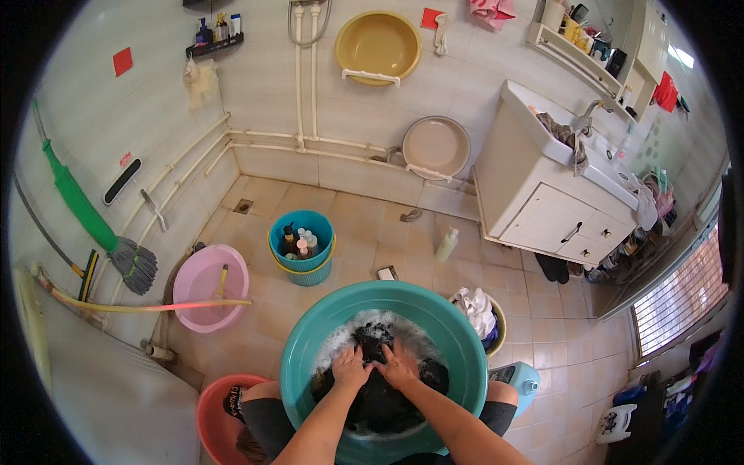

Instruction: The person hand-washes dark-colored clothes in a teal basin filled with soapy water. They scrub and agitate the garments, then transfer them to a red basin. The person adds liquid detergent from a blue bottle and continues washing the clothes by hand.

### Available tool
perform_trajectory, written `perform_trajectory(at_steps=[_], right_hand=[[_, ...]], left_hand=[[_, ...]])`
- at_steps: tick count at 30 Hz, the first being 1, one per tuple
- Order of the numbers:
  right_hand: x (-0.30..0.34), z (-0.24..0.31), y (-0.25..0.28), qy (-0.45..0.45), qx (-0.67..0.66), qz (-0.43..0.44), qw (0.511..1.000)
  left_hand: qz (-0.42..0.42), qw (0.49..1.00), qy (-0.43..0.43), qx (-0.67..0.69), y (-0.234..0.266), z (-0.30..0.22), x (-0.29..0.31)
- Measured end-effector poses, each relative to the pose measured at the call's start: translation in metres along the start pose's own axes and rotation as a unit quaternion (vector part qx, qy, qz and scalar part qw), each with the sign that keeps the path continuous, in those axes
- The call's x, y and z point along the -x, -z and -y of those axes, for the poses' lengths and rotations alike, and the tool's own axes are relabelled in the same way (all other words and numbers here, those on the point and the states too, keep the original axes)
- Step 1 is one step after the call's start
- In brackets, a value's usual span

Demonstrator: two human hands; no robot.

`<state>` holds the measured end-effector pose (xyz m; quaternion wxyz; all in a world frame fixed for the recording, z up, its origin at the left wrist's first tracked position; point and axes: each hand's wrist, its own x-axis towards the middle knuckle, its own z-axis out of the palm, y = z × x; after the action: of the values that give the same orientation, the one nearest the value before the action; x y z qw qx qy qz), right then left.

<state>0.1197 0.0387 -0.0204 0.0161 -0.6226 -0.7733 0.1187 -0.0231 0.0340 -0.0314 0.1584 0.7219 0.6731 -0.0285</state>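
A large teal basin [298, 349] stands between my knees, with sudsy water and dark laundry in it. Inside, my left hand [353, 366] and my right hand [398, 367] are side by side on a bunched black garment [373, 341], their thumbs close together. Both hands look closed on the wet fabric, though the fingertips are partly lost in the cloth and foam. More dark cloth [387, 403] lies soaking below my wrists. White foam [332, 341] rings the laundry.
Around the basin are a blue bucket [310, 273] with bottles, a pink basin [186, 291] under a hose [167, 307], a red basin [208, 411] with clothes, a tub of laundry [477, 311], a blue jug [527, 385] and a pale bottle [447, 244]. A white vanity [535, 205] stands at right.
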Motion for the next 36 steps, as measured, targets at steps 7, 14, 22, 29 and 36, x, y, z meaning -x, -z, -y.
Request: perform_trajectory(at_steps=[7,14,22,29,36], right_hand=[[-0.014,0.006,-0.004,-0.032,0.142,0.133,0.980],[-0.030,-0.037,-0.118,-0.120,0.056,0.051,0.990],[0.010,-0.001,-0.018,-0.107,-0.283,0.001,0.953],[0.002,0.006,0.022,-0.216,-0.427,0.098,0.872],[0.033,0.060,0.045,0.019,-0.473,0.009,0.881]], left_hand=[[0.110,0.990,0.045,0.077,-0.024,0.003,-0.014],[-0.108,0.952,0.098,0.269,0.021,-0.001,0.007],[-0.151,0.744,0.351,0.549,0.032,-0.003,0.024],[-0.083,0.405,0.471,0.779,0.010,0.006,0.019],[0.080,0.270,0.168,0.945,-0.018,0.017,-0.003]])
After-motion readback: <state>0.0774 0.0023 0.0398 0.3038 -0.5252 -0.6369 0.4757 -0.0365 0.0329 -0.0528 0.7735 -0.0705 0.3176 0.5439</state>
